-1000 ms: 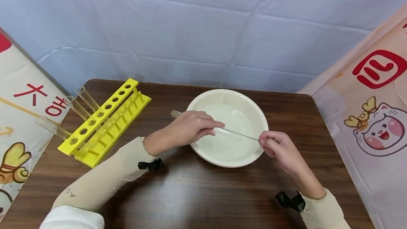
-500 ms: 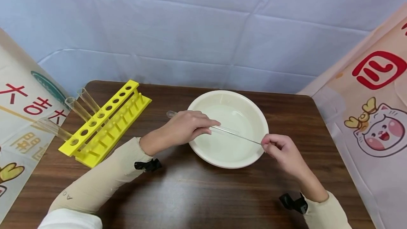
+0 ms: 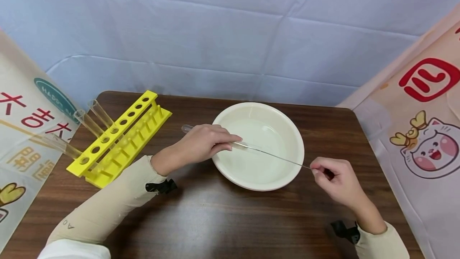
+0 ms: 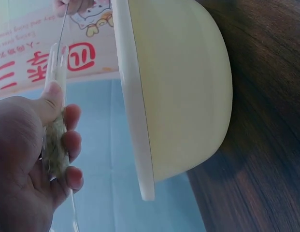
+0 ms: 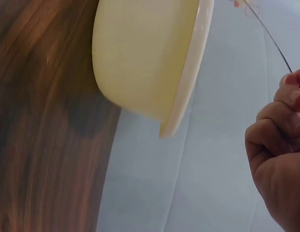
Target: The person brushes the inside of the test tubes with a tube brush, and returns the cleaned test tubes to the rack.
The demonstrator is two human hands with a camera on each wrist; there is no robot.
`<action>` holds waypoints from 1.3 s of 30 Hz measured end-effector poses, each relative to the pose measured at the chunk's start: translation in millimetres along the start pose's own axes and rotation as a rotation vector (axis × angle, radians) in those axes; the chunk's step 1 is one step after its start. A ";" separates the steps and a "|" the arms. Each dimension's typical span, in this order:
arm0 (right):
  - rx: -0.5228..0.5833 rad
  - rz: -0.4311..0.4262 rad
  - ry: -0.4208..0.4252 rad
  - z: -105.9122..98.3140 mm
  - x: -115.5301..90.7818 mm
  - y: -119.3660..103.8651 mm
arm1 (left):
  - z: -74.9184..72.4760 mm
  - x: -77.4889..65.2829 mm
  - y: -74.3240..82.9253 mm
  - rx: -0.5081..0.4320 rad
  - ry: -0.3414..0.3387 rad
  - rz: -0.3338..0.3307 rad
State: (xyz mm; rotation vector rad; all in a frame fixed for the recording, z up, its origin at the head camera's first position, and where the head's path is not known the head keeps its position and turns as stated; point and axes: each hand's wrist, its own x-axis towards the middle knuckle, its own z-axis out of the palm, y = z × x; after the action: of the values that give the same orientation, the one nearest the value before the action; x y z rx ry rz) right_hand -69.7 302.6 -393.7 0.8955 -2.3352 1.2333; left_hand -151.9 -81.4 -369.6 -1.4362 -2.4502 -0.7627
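My left hand [image 3: 201,143] grips a clear glass test tube [image 4: 59,67] lengthwise, over the left side of a cream basin [image 3: 259,186]. The tube's rounded end pokes out behind the hand in the head view. Inside the tube sit the pale bristles of a test tube brush [image 4: 55,150], seen between thumb and fingers in the left wrist view. The brush's thin wire handle [image 3: 274,156] runs out of the tube's mouth and across the basin. Right of the basin rim, my right hand [image 3: 339,181] pinches the wire's end between thumb and fingers.
At the left of the brown wooden table [image 3: 212,223] stands a yellow test tube rack [image 3: 76,168] with three glass tubes [image 3: 87,123] leaning in it. A pale cloth wall [image 3: 215,43] closes off the back; printed panels [image 3: 427,131] flank both sides.
My right hand has moved right and slightly nearer, off the basin's rim, with the wire end. The left hand has slid a little left with the tube. More wire shows between the hands.
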 end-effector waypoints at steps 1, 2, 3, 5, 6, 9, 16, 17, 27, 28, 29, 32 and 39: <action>-0.007 -0.004 -0.002 -1.9 -0.7 -0.2 | -0.2 -0.5 -0.1 0.002 0.000 -0.002; -0.014 -0.008 -0.003 -3.7 -1.1 -0.4 | -0.7 -0.7 0.0 0.000 -0.001 -0.002; -0.021 -0.011 -0.003 -5.5 -1.6 -0.9 | -1.0 -1.1 -0.3 0.002 -0.001 -0.003; -0.038 -0.014 -0.003 -8.8 -1.8 -2.6 | -2.1 -1.8 -0.6 0.001 0.003 -0.002; -0.046 -0.015 -0.003 -10.2 -2.0 -3.6 | -2.6 -2.1 -0.9 0.001 0.005 -0.002; -0.069 -0.022 -0.003 -14.2 -1.9 -6.0 | -3.7 -3.4 -2.4 0.001 0.012 0.004; -0.092 -0.041 -0.008 -22.7 0.9 -11.3 | -8.4 -7.2 -3.5 0.016 0.022 -0.008; -0.096 -0.043 -0.009 -24.2 0.8 -11.7 | -9.2 -7.9 -3.7 0.018 0.019 -0.010; -0.133 0.041 -0.090 -42.2 -11.6 -4.1 | -16.2 -19.3 -10.1 0.029 -0.008 -0.077; -0.132 0.053 -0.111 -43.2 -12.9 -3.6 | -16.4 -20.1 -10.5 0.029 -0.010 -0.079; -0.129 0.058 -0.126 -44.0 -14.0 -2.9 | -16.6 -20.5 -10.4 0.030 -0.011 -0.080; -0.125 0.061 -0.148 -46.6 -16.7 -1.0 | -16.6 -21.7 -10.8 0.036 -0.007 -0.078; -0.075 0.066 -0.177 -54.0 -18.5 0.8 | -19.4 -24.2 -9.8 0.040 -0.003 -0.081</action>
State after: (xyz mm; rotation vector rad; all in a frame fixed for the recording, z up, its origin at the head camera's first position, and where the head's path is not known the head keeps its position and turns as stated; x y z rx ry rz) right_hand -55.8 354.5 -374.4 0.9440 -2.5508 1.1238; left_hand -149.7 -113.7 -366.4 -1.3326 -2.5249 -0.7241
